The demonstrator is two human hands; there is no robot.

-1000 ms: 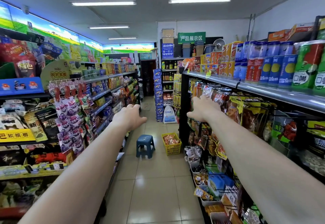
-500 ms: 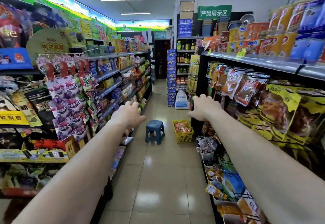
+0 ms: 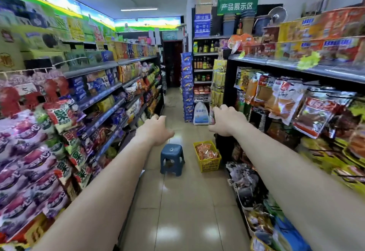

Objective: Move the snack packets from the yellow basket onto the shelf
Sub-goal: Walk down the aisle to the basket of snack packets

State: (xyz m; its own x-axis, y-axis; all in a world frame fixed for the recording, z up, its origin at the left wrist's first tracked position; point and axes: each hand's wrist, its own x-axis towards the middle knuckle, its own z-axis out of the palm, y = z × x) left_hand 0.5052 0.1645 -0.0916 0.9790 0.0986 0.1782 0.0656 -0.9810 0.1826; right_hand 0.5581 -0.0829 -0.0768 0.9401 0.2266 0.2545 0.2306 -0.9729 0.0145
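Ahead at 12 o'clock, the yellow basket of snack packets stands beside a blue stool. Left hand and right hand are loosely curled and empty. The person should step close before stooping.

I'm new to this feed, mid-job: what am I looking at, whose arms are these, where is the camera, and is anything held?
No machine here: these are a person's two bare arms, seen from one wide-angle camera worn on the head, looking down a shop aisle. The left hand and right hand reach forward, fingers loosely curled; neither appears to hold anything. Ahead on the tiled floor stands the yellow basket with orange snack packets inside, a blue stool just left of it. The shelf on the right is hung with packets.
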